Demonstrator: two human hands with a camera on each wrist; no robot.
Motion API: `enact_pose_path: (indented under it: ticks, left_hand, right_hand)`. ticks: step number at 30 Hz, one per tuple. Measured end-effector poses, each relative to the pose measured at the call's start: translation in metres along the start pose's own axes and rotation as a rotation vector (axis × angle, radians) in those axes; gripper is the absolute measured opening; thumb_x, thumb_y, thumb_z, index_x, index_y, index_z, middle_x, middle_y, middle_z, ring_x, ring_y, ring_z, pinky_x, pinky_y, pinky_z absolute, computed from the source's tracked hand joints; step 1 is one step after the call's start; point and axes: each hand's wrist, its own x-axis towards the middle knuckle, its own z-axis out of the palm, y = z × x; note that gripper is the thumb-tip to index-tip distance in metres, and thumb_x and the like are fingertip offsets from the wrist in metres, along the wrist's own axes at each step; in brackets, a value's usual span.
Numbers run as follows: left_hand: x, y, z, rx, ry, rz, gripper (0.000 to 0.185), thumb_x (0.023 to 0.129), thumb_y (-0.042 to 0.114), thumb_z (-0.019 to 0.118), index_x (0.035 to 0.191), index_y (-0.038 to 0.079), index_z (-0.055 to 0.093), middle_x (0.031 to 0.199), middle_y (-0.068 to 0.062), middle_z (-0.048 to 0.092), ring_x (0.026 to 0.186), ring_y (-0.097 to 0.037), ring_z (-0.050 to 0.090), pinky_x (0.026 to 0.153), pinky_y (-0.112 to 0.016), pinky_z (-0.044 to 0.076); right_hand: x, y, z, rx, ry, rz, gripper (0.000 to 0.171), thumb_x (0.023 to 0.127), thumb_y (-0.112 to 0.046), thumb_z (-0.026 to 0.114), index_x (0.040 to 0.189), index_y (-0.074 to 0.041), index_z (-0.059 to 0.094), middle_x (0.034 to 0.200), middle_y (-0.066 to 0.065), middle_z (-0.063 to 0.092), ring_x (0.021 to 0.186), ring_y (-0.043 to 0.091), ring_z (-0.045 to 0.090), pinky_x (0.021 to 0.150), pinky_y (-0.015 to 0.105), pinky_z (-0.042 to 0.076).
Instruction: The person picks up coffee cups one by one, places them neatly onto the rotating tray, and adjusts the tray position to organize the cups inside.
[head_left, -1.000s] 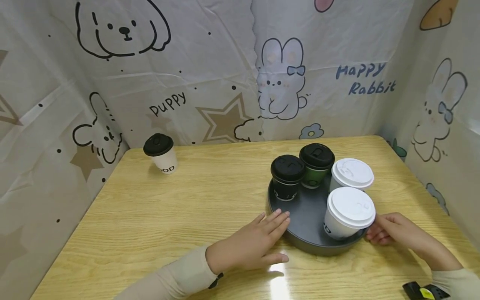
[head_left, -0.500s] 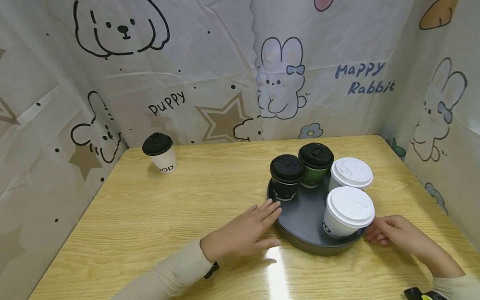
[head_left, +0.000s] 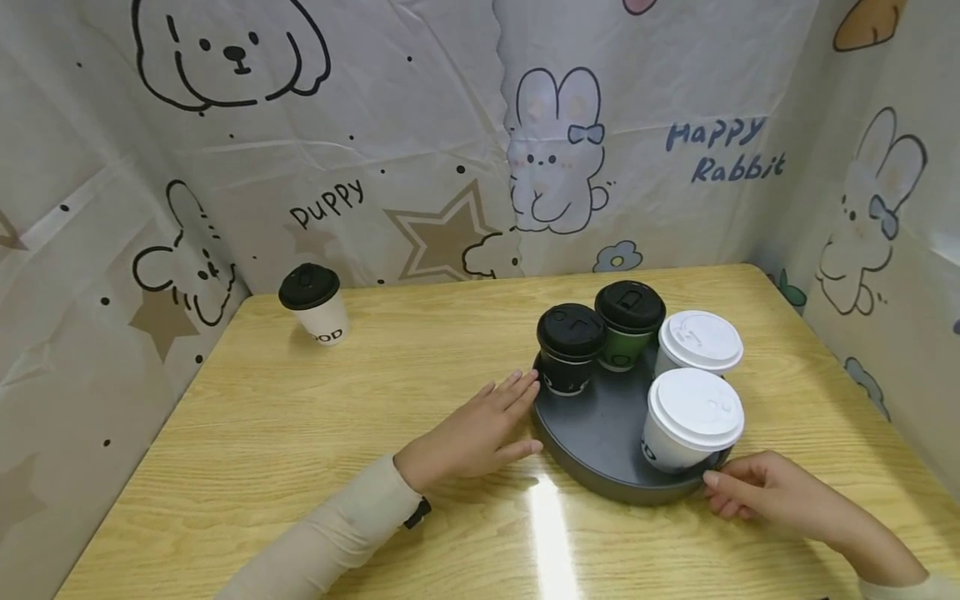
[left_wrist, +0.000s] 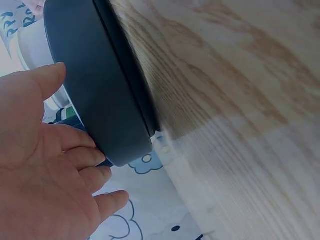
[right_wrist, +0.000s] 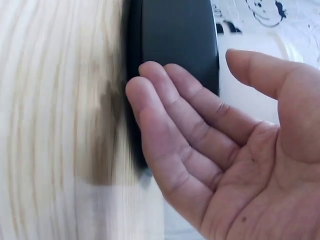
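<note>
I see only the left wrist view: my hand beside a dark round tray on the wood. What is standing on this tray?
Observer: Four lidded cups stand on the tray: a black cup, a green cup and two white-lidded cups.
Operator: Where is the other hand?
Observer: The right hand is at the tray's near right edge, below the nearer white-lidded cup; its fingers lie against the tray's wall.
Operator: Is any cup outside the tray?
Observer: Yes, a white cup with a black lid stands alone at the table's far left corner.
Operator: Is my left hand gripping?
Observer: No, the left hand lies flat, fingers straight, against the tray's left side.
</note>
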Motion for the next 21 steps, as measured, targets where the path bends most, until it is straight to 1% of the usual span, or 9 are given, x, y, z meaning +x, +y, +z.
enact_pose_path:
  ticks: [3,6,8,15,21]
  left_hand:
    - [-0.001,0.0,0.002,0.007,0.016,0.0,0.076,0.099,0.053,0.04,0.153,0.005,0.019,0.161,-0.008,0.008,0.147,-0.026,0.01,0.115,-0.05,0.02]
    - [-0.004,0.002,0.004,0.018,0.029,0.005,0.076,0.098,0.052,0.042,0.153,0.005,0.018,0.161,-0.009,0.008,0.147,-0.026,0.01,0.114,-0.051,0.021]
    - [-0.008,0.006,0.006,0.022,0.029,0.009,0.076,0.098,0.051,0.043,0.153,0.005,0.017,0.161,-0.009,0.008,0.147,-0.027,0.01,0.114,-0.051,0.021]
    - [-0.019,0.019,0.006,0.052,0.024,0.025,0.076,0.098,0.054,0.041,0.153,0.006,0.019,0.16,-0.012,0.011,0.147,-0.028,0.012,0.112,-0.052,0.026]
    - [-0.025,0.025,0.009,0.073,0.051,0.057,0.075,0.098,0.054,0.041,0.153,0.006,0.022,0.159,-0.014,0.014,0.146,-0.031,0.017,0.11,-0.053,0.029]
  right_hand:
    - [0.002,-0.005,0.008,-0.023,0.032,0.044,0.038,0.102,-0.022,0.047,0.095,0.009,0.069,0.085,0.014,0.07,0.072,0.015,0.067,0.063,0.029,0.056]
    - [0.003,-0.008,0.013,-0.013,0.052,0.09,0.04,0.101,-0.025,0.048,0.091,0.007,0.069,0.08,0.013,0.07,0.069,0.017,0.067,0.06,0.03,0.056]
    - [0.003,-0.009,0.015,0.004,0.048,0.104,0.042,0.102,-0.026,0.047,0.091,0.007,0.069,0.08,0.014,0.069,0.068,0.019,0.067,0.059,0.031,0.056]
    - [0.004,-0.004,0.009,0.055,0.043,0.096,0.045,0.104,-0.024,0.042,0.095,0.011,0.067,0.083,0.016,0.07,0.07,0.02,0.069,0.061,0.032,0.057]
    - [0.004,0.001,0.002,0.097,0.019,0.091,0.046,0.104,-0.024,0.041,0.097,0.015,0.065,0.085,0.016,0.07,0.072,0.019,0.069,0.063,0.032,0.057]
